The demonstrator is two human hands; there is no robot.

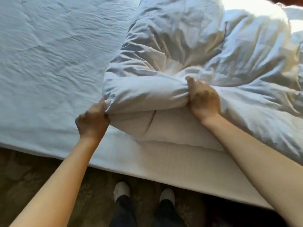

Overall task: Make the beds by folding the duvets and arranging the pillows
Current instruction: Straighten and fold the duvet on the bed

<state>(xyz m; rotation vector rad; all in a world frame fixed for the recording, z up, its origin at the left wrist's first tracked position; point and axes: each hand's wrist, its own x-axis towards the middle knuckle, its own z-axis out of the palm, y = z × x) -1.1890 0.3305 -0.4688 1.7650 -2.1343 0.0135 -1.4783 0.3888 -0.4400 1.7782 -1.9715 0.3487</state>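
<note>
Gripping the bunched white duvet [164, 66], both hands, left hand [92, 122] and right hand [203, 99], curl fingers into its near edge.

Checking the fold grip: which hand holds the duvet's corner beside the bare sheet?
The left hand: it grips the duvet at its corner by the bare sheet; the right hand clutches a fold farther in.

The duvet [188, 51] is matt, creased white cloth (puffy), the sheet [49, 63] smooth wrinkled cotton-like fabric.
</note>
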